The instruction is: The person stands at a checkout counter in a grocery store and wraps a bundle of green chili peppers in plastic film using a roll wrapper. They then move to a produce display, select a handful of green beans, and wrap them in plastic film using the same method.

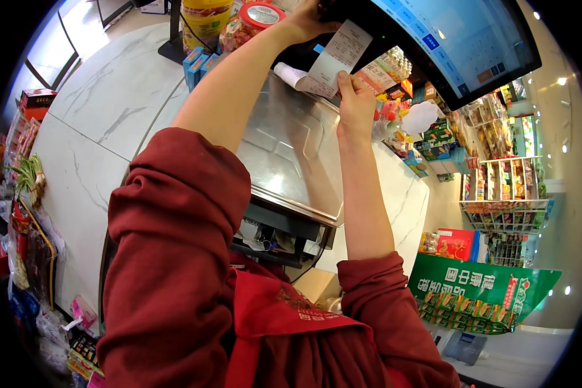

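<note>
A printed paper receipt (pixel 340 55) stands up between the monitor and a stainless steel scale platform (pixel 284 139). My right hand (pixel 355 103) is closed on its lower edge, the thumb lying over the paper. Beside it, a curled white end of paper (pixel 291 75) rests at the platform's far edge. My left hand (pixel 304 24) reaches up to the dark casing left of the lit monitor (pixel 446 39). Its fingers are partly hidden against that dark casing, so their grip does not show.
A yellow tub (pixel 204 22), a red-lidded candy jar (pixel 255 22) and small blue boxes (pixel 197 68) stand on the marble-patterned counter (pixel 94 123) at far left. Packaged goods crowd behind the platform. Right are shelves (pixel 504 181) and a green sign (pixel 446 278); bagged goods line the left.
</note>
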Demonstrator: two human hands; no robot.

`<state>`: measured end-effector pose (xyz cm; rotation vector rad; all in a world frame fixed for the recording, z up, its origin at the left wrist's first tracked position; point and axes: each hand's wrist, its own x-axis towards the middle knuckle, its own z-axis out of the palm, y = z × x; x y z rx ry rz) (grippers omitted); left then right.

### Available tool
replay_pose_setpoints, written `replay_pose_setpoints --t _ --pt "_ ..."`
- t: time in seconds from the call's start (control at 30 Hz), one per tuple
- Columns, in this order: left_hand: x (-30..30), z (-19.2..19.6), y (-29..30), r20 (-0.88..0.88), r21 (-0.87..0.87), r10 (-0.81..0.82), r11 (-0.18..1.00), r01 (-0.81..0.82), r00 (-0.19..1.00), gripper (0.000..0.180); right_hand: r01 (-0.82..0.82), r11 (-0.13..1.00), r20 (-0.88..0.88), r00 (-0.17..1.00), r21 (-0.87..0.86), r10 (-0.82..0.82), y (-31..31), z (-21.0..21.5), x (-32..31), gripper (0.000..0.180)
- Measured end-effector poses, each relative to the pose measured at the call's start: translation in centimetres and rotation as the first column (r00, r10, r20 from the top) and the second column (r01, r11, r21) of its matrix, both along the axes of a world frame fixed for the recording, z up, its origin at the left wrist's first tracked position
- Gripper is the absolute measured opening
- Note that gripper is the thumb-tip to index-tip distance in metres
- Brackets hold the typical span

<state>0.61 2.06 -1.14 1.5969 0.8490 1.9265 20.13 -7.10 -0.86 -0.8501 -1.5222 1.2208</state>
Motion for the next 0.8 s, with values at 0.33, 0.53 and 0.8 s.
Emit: replay_pose_setpoints --t 0.33,0.53,0.8 --pt "0.1 0.0 -0.3 -0.145 -0.057 0.182 0.980 -0.191 0.973 0.050 -0.098 0.985 -0.159 0.984 -0.142 0.075 -0.9 0.6 -0.3 0.020" --pt "-1.2 -1.3 0.0 -0.201 -0.142 0.219 0.958 -0.250 0.955 0.054 -0.119 0.944 -0.224 0.973 -0.308 0.049 -0.4 -0.4 -1.6 0.023" --pt "-1.8 -2.1 1.5 -0.211 0.007 0.270 0.962 -0.275 0.940 0.058 -0.232 0.888 -0.350 0.933 -0.396 0.087 -0.3 -0.5 -2.8 0.017"
